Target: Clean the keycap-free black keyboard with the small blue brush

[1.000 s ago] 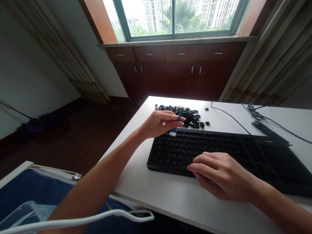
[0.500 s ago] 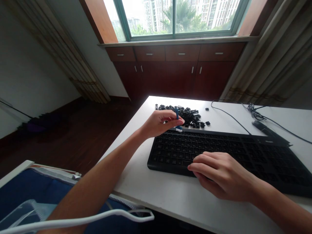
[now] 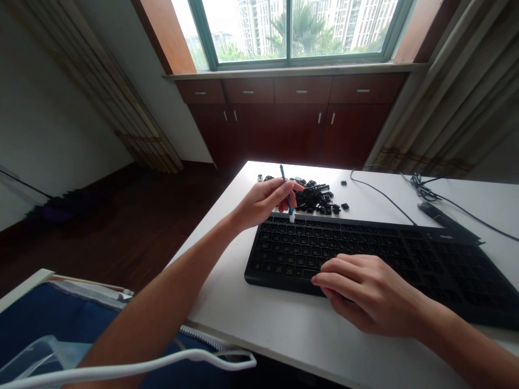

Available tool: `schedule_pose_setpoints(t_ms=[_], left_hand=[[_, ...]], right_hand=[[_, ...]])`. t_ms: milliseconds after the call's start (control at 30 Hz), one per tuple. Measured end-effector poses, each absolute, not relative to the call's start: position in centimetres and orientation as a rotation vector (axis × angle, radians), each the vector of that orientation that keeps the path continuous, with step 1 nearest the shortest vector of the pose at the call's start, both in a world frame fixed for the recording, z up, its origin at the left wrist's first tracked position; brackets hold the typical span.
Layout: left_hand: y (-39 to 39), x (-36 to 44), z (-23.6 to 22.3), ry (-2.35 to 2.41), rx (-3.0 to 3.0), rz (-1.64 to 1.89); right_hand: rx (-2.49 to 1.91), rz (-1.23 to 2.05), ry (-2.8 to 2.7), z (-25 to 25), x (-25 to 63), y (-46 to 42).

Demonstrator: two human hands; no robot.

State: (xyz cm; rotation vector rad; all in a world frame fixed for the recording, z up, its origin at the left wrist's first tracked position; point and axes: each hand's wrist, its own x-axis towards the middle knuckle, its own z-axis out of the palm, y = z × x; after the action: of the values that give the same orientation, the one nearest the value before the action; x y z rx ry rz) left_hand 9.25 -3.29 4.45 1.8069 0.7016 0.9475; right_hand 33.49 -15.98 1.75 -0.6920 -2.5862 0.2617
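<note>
Dozens of keycaps point(image 3: 315, 199) were off, heaped behind the keyboard point(image 3: 308, 242) on the tabletop point(image 3: 263, 316); the left hand point(image 3: 265, 200) pinched a blue brush point(image 3: 283, 173) at its back row, brushing apparently unfinished; the right hand point(image 3: 365, 292) rested at its front edge, grip unclear.

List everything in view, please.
Keyboard: one, black, on table
Brush: one, blue, in left grip
Keycaps: many, mostly black, behind keyboard
Cable: uncounted, black, table right
Table: one, white, below keyboard
Cabinet: one, dark red, below window
Window: one, green-framed, above cabinet
Curtains: two, beige, flanking window
Unclear item: one, dark purple, left floor
Fabric: one, blue, lower left
Bar: one, white, lower left
Left grip: one, bare, holding brush
Right grip: one, bare, on keyboard
</note>
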Motion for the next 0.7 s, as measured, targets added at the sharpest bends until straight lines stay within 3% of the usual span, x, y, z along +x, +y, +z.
schedule_pose_setpoints(t_ms=[333, 700], left_hand=[[-3.9, 9.0, 4.4, 0.589, 1.92, 0.682], [-4.0, 7.8, 5.6, 0.625, 2.452, 0.65]], right_hand=[[-0.685, 0.202, -2.574, 1.9, 33.4, -15.9], [-0.692, 0.261, -2.582, 1.8, 33.5, -15.9]])
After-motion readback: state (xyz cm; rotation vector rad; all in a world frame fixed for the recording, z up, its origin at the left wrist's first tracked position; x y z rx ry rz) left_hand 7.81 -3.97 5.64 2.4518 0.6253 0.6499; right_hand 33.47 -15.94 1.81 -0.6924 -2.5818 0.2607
